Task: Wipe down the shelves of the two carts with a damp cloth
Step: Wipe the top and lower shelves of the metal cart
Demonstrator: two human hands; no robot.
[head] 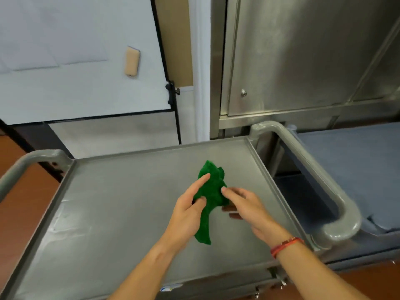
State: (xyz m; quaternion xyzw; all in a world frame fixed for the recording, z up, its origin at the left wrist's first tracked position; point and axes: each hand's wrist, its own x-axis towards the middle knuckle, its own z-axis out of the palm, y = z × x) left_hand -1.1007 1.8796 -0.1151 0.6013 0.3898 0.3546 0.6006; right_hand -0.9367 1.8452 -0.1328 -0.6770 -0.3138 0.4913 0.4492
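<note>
Two hands are working the green cloth (211, 191) just above the top shelf (129, 202) of the grey cart (49, 208), a little toward 3 o'clock from the shelf's middle. Your left hand (186, 211) is pinching the cloth with its thumb, the index finger is lying straight across the fabric toward 1 o'clock, and the cloth's tail is hanging down toward 6 o'clock beside that palm. Your right hand (244, 206) is touching the cloth's 3 o'clock edge with its thumb, its fingers sitting loosely apart beneath (whether they are actually gripping, I cannot tell through the blur). A red bracelet (285, 243) is circling that wrist. The second cart (357, 159) is standing at 3 o'clock, just beside the first cart's handle (313, 169), and a steel cabinet (303, 61) is rising at 1 o'clock.
</note>
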